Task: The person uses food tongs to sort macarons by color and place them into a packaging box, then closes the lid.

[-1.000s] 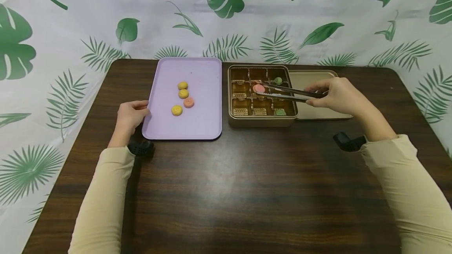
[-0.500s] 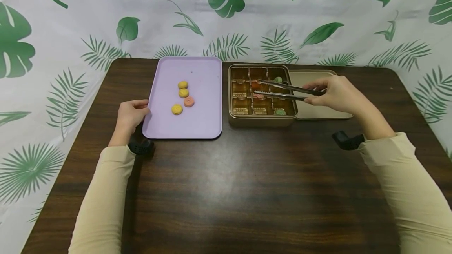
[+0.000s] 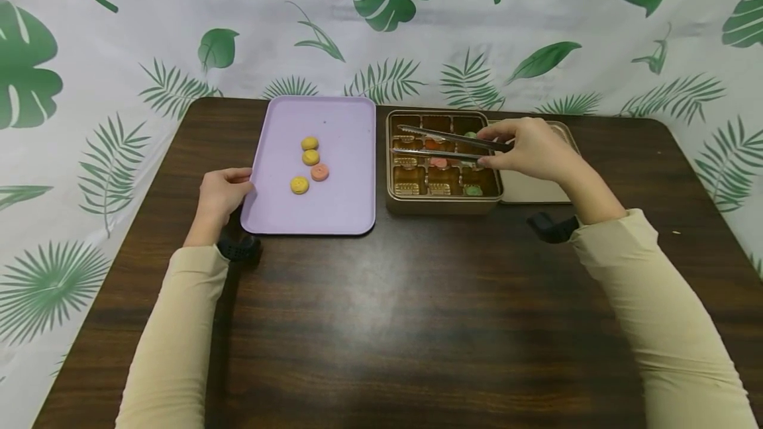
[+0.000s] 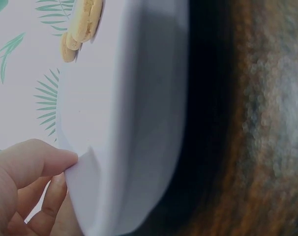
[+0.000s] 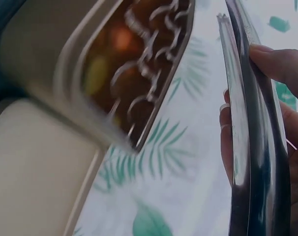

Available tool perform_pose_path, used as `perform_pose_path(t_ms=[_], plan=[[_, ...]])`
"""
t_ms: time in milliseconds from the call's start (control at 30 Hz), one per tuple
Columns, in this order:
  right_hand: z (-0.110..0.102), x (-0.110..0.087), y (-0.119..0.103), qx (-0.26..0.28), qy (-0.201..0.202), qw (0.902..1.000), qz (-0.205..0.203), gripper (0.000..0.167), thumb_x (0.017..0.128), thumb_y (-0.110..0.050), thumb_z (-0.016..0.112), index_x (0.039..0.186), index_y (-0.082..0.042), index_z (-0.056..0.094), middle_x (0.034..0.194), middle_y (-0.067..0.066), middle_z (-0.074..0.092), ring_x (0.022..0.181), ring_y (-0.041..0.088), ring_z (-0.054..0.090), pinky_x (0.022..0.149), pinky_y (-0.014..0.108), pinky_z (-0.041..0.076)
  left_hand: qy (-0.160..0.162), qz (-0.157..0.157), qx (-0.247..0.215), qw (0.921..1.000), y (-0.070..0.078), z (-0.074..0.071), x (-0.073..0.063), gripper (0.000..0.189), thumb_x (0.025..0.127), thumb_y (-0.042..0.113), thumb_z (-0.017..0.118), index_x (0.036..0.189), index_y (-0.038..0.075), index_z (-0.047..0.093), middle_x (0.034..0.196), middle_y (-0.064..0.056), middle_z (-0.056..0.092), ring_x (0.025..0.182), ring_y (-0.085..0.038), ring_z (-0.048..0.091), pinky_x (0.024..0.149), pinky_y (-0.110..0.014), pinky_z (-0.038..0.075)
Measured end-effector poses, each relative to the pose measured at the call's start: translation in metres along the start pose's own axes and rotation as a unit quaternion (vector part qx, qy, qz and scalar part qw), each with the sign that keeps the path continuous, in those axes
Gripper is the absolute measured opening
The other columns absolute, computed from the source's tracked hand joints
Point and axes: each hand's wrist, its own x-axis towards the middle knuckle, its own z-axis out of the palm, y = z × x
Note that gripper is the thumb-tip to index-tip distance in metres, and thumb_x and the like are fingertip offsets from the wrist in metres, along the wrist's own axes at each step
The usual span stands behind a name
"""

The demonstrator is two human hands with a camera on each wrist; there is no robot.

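Note:
My left hand (image 3: 219, 194) pinches the left rim of a lilac tray (image 3: 352, 210), thumb on top in the left wrist view. Three yellow macarons (image 3: 299, 185) and a pink macaron (image 3: 320, 172) lie on the tray. My right hand (image 3: 527, 149) holds metal tongs (image 3: 444, 136), whose tips are apart with nothing between them, over the left part of a gold tin (image 3: 444, 206). Inside the tin's divided insert, a pink macaron (image 3: 438, 162) sits in the middle compartment, partly behind the tongs. Green macarons (image 3: 473, 190) occupy compartments on the right side.
Behind the tin's right side lies its flat gold lid (image 3: 536, 192), partly under my right hand. A leaf-print cloth (image 3: 417, 51) hangs along the back edge of the dark wooden table (image 3: 381, 323).
The tongs have let go of the pink macaron in the tin's middle compartment. My right hand has since moved left with the spread tongs. The left hand stays at the tray.

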Motion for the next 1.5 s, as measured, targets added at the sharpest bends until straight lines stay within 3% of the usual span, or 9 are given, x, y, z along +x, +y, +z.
perform_pose_path(t_ms=[167,267,333,433,567,800,1033,1267,1500], plan=[[0.008,0.014,-0.022,-0.01,-0.004,0.9996,-0.027,0.041,0.087,-0.02,0.068,0.126,-0.008,0.061,0.126,0.017,0.061,0.092,0.03,0.058,0.073,0.041,0.045,0.0,0.001,-0.001,1.0,0.001,0.0,0.0,0.043,0.091,0.011,0.052,0.134,0.004,0.055,0.125,-0.02,0.06,0.106,-0.023,0.054,0.073,-0.017,0.043],[0.016,0.023,-0.034,-0.012,-0.008,0.9989,-0.044,0.04,0.086,-0.019,0.068,0.124,-0.009,0.063,0.121,0.015,0.065,0.069,0.023,0.05,0.065,0.035,0.038,0.001,0.002,-0.002,1.0,0.001,0.0,0.0,0.043,0.091,0.01,0.052,0.133,0.003,0.055,0.125,-0.02,0.06,0.106,-0.023,0.054,0.072,-0.016,0.042],[0.021,0.03,-0.041,-0.007,-0.015,0.9986,-0.051,0.039,0.086,-0.019,0.068,0.123,-0.009,0.064,0.12,0.014,0.066,0.063,0.021,0.045,0.064,0.033,0.037,0.002,0.002,-0.002,1.0,0.001,0.0,-0.001,0.043,0.091,0.01,0.052,0.133,0.003,0.055,0.125,-0.02,0.06,0.106,-0.023,0.054,0.072,-0.016,0.042],[0.03,0.039,-0.052,0.003,-0.03,0.998,-0.056,0.04,0.084,-0.018,0.069,0.123,-0.008,0.064,0.119,0.015,0.066,0.07,0.023,0.052,0.071,0.036,0.042,0.002,0.001,0.0,1.0,0.001,0.0,-0.001,0.043,0.091,0.01,0.052,0.133,0.003,0.055,0.125,-0.02,0.06,0.106,-0.023,0.054,0.071,-0.015,0.042],[0.04,0.05,-0.064,-0.007,-0.047,0.9971,-0.059,0.041,0.083,-0.019,0.07,0.122,-0.008,0.065,0.12,0.014,0.066,0.095,0.026,0.058,0.081,0.04,0.045,0.001,0.0,0.0,1.0,0.001,-0.001,-0.001,0.043,0.091,0.01,0.052,0.133,0.004,0.055,0.126,-0.02,0.06,0.107,-0.023,0.054,0.071,-0.014,0.041],[0.055,0.063,-0.079,-0.038,-0.06,0.995,-0.071,0.039,0.081,-0.019,0.07,0.119,-0.01,0.067,0.117,0.008,0.069,0.08,0.021,0.049,0.073,0.034,0.04,0.0,-0.001,-0.004,1.0,0.001,0.0,-0.003,0.044,0.091,0.01,0.052,0.134,0.004,0.055,0.126,-0.02,0.06,0.108,-0.023,0.053,0.07,-0.013,0.041],[0.069,0.072,-0.09,-0.066,-0.074,0.9934,-0.059,0.034,0.084,-0.018,0.068,0.116,-0.008,0.067,0.11,0.01,0.07,0.073,0.02,0.056,0.065,0.032,0.045,0.001,0.002,0.0,1.0,0.002,0.0,-0.003,0.044,0.09,0.01,0.052,0.133,0.004,0.055,0.125,-0.019,0.06,0.105,-0.02,0.053,0.068,-0.012,0.04],[0.077,0.076,-0.096,-0.073,-0.075,0.993,-0.055,0.035,0.085,-0.017,0.067,0.118,-0.007,0.067,0.114,0.012,0.068,0.092,0.024,0.063,0.079,0.038,0.051,0.004,0.003,-0.001,1.0,0.003,0.0,-0.002,0.043,0.09,0.01,0.053,0.132,0.004,0.057,0.124,-0.019,0.061,0.098,-0.016,0.054,0.066,-0.011,0.04],[0.079,0.079,-0.1,-0.071,-0.075,0.9934,-0.051,0.034,0.085,-0.017,0.067,0.118,-0.008,0.067,0.115,0.011,0.069,0.097,0.025,0.063,0.079,0.038,0.051,0.002,0.002,0.0,1.0,0.003,-0.001,-0.002,0.043,0.091,0.011,0.053,0.133,0.004,0.056,0.125,-0.02,0.06,0.101,-0.018,0.054,0.066,-0.01,0.04]])
